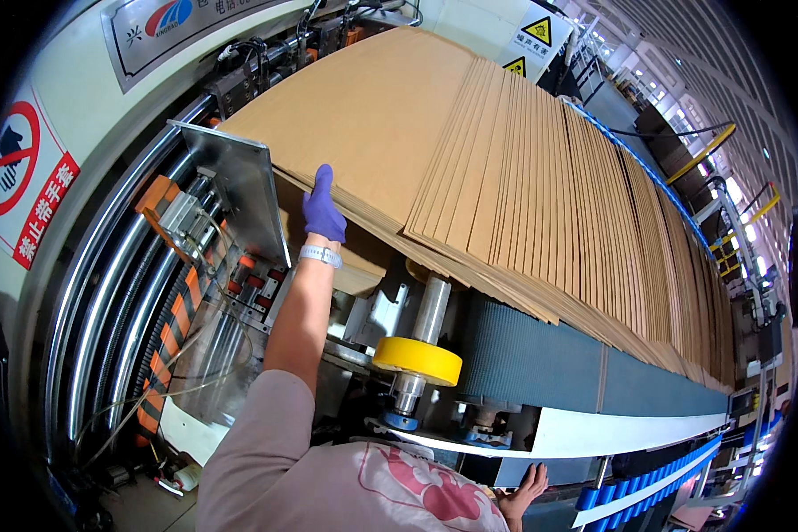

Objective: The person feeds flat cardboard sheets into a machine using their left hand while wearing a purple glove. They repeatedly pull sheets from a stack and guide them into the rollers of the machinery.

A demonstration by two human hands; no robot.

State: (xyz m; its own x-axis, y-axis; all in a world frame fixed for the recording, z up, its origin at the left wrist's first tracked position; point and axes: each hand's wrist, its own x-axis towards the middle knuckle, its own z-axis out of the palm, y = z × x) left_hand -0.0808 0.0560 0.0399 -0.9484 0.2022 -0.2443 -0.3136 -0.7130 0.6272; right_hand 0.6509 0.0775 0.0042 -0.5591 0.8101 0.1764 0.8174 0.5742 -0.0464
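Up at ten o'clock, the person's left hand in a purple glove (324, 213) sits at the near edge of the overlapping brown cardboard sheets (505, 195), thumb over the top one! Its fingers are out of sight, so whether it clamps that edge I cannot tell. Down at five, the bare right hand (528, 493) lies loose, fingers apart, gripping nothing that shows, at a flat dark grey panel (554, 470).

And what a spread of sheets: fanned like shingles from eleven o'clock round to four, over a ridged grey-green conveyor belt (541, 355), a long white metal side panel (629, 440) running below. At six, a thick yellow ring-shaped roller (417, 360) on a shiny steel shaft (432, 310). At ten, an upright flat metal plate (244, 186) beside the stack; at nine, long polished steel rollers (102, 301), with an orange-and-black striped strip (176, 337) at eight.

Out to the room! A red-and-white prohibition sign (18, 168) between nine and ten, a yellow triangular warning sign (536, 32) at one, the ribbed grey hall roof (727, 53) sweeping across two, yellow tubular rails (705, 151) towards three, pale floor (142, 503) down at seven.
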